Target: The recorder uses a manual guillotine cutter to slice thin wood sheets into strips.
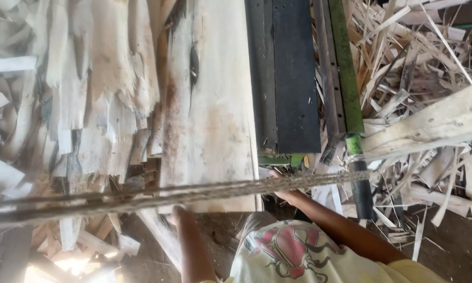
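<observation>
Looking down from head height, the view shows a wide pale sheet of thin wood [207, 120] lying lengthwise on a bench, its near edge toward the person. Left hand [177, 214] meets the near edge of the sheet close to its left corner; whether the fingers curl around the edge cannot be told, as a rope hides them. Right hand [284, 193] reaches to the near right corner of the sheet, just below a dark metal plate [293, 78]; its grip is likewise hidden. A twisted rope [168, 195] stretches across the frame from left to right, passing in front of both hands and ending at a dark handle [360, 188] beneath a green bar [346, 68]. Torn sheets of thin wood [89, 78] lie to the left of the sheet. Splintered offcuts [414, 47] are heaped to the right, crossed by a pale plank [430, 126]
</observation>
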